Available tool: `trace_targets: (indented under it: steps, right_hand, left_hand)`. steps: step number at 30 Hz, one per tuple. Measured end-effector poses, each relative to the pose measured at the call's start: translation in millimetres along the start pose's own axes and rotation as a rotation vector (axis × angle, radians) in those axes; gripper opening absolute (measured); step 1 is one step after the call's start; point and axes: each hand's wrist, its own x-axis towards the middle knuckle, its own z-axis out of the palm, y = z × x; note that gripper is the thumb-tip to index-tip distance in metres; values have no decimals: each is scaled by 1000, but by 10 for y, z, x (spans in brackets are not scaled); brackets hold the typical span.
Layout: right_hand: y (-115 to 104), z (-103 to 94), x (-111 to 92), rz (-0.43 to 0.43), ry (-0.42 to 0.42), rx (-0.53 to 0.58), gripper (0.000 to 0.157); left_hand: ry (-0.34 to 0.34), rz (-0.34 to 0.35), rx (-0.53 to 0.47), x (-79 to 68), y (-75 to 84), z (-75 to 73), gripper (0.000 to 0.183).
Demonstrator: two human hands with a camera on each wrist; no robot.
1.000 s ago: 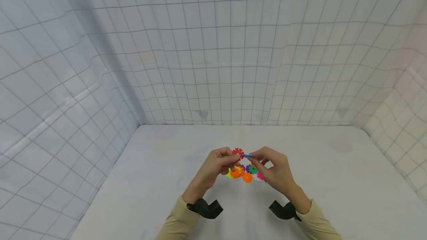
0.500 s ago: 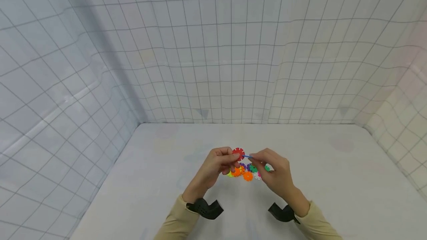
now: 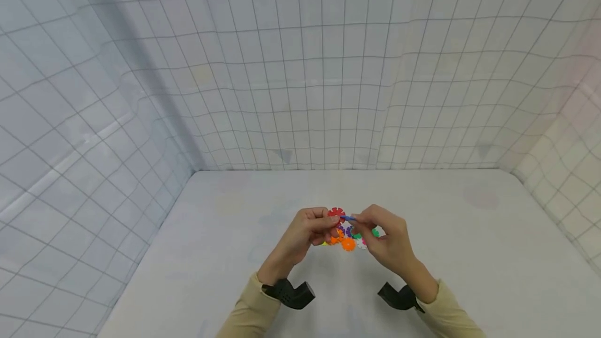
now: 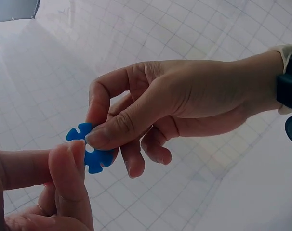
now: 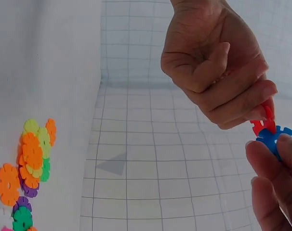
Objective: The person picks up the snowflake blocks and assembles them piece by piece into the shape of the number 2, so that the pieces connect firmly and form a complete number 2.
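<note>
In the head view, my left hand [image 3: 305, 229] pinches a red notched plastic disc [image 3: 336, 214] between thumb and index finger. Facing it, my right hand [image 3: 388, 239] pinches a blue notched disc [image 3: 348, 218], seen nearly edge-on there. The left wrist view shows the blue disc [image 4: 100, 158] more broadly, with fingertips of both hands on it. The right wrist view has the red disc [image 5: 262, 126] meeting the blue disc [image 5: 268, 138] at their edges. Fingers partly cover both discs, so how far their notches interlock cannot be told. Both are held above the table.
Below the hands, a small pile of loose notched discs lies on the white table [image 3: 211, 265], among them an orange disc [image 3: 348, 244], a green disc [image 5: 22, 219] and a white disc [image 5: 2, 219]. Gridded white curtains [image 3: 300, 67] stand behind and at the sides.
Both hands stay almost in place with the red and blue discs. The blue disc's tilt has shifted slightly in the right fingers. The head view has tipped a little.
</note>
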Motion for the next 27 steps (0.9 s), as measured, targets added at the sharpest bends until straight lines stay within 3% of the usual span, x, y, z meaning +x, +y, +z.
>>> trace_targets:
  steps: [8, 11, 16, 20, 24, 27]
  right_hand:
    - [98, -41, -85, 111, -74, -22, 17]
    - [91, -39, -86, 149, -85, -24, 18]
    - [16, -28, -43, 169, -75, 5, 21]
    - [69, -20, -91, 185, -58, 52, 7]
    - [84, -32, -121, 262, -67, 123, 26]
    - [69, -45, -118, 318, -82, 176, 26]
  left_hand:
    - [14, -25, 254, -10, 43, -69, 27]
    - [44, -18, 294, -2, 62, -71, 29]
    - [89, -10, 290, 8, 61, -65, 28]
    - [78, 15, 235, 4, 54, -71, 25]
    - [41, 48, 165, -5, 57, -68, 23]
    - [17, 54, 137, -15, 66, -64, 21]
